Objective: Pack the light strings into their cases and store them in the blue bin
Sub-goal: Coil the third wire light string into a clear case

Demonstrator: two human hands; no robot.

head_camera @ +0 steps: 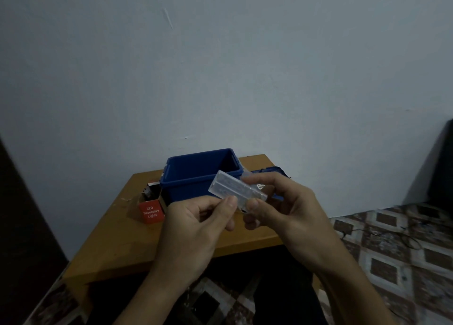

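A clear plastic battery box of a light string is held in the air in front of the blue bin, which stands open at the back of the small wooden table. My left hand pinches the box's near edge with thumb and forefinger. My right hand grips its right end. An open red case marked "LED Decorative Lights" stands left of the bin. The string's wire is hidden by my hands.
The bin's blue lid lies behind my right hand at the table's back right. A pale wall rises right behind the table. Patterned floor tiles with a thin dark wire lie to the right.
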